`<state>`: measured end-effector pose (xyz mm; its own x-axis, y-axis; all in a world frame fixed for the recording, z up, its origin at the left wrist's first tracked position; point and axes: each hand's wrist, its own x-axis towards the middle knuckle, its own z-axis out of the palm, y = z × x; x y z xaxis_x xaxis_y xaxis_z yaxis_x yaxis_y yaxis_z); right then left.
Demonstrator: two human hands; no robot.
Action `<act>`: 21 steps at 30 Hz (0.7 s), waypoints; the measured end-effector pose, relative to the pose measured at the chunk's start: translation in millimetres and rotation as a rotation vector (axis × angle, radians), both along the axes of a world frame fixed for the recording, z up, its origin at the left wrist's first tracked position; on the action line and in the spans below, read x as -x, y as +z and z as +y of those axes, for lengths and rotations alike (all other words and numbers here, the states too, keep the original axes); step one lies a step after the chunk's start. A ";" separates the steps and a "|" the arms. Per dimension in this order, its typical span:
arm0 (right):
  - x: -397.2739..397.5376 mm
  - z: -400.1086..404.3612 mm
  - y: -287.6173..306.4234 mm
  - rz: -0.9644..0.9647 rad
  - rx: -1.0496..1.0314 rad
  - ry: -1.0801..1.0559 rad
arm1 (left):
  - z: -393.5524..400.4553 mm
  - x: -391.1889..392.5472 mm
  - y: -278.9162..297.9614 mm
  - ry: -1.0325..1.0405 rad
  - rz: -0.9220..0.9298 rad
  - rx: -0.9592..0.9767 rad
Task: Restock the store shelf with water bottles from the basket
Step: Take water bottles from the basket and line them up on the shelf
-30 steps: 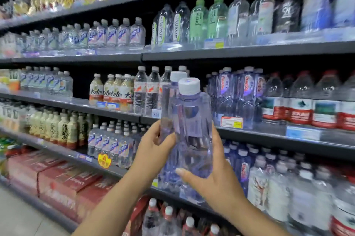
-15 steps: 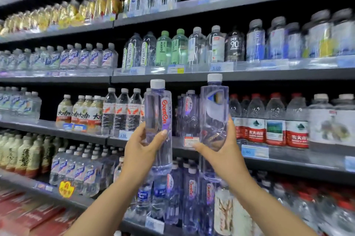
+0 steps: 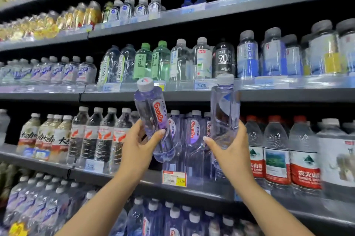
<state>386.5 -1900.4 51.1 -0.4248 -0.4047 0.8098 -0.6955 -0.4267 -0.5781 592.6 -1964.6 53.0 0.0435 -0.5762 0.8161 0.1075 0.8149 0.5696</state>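
Currently: two purple-tinted water bottles up in front of the shelf, one per hand. Left hand (image 3: 137, 149) curled round the lower half of the left bottle (image 3: 153, 120), thumb across the front, bottle tilted with cap leaning left. Right hand (image 3: 232, 149) wrapped round the lower body of the right bottle (image 3: 224, 112), roughly upright, cap level with the shelf edge (image 3: 192, 96) above. Basket not in view.

Target probably the row of matching Ganten bottles (image 3: 192, 134) just behind both hands, above the price tag (image 3: 173, 177).

Risks, as judged:
- Low grips on tall bottles, so top-heavy. Slick plastic, could pivot or slip out mid-reach, especially the tilted one.
- Right bottle's cap close to the upper shelf edge. Pushing straight in at this height likely clips it; needs lowering first.
- Row looks tightly packed at the front. Free slot not visible from here. Forcing a bottle in may knock over a neighbour, domino into the black-labelled bottles (image 3: 103, 135) on the left or the red-labelled bottles (image 3: 276, 159) on the right.
- Both hands loaded, so nothing free to steady a toppling bottle.
- Tilted entry may catch the base on the shelf lip (image 3: 201, 187).
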 end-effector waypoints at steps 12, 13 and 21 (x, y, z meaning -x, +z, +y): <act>-2.8 -33.4 -30.5 0.070 -0.191 -0.086 | -42.0 21.3 -27.0 0.034 -0.065 -0.017; -3.1 -34.2 -32.3 0.062 -0.204 -0.086 | -42.6 21.3 -27.7 0.031 -0.068 -0.014; 3.8 -36.2 -35.4 0.095 -0.362 -0.073 | -49.5 17.3 -27.6 0.031 -0.114 -0.018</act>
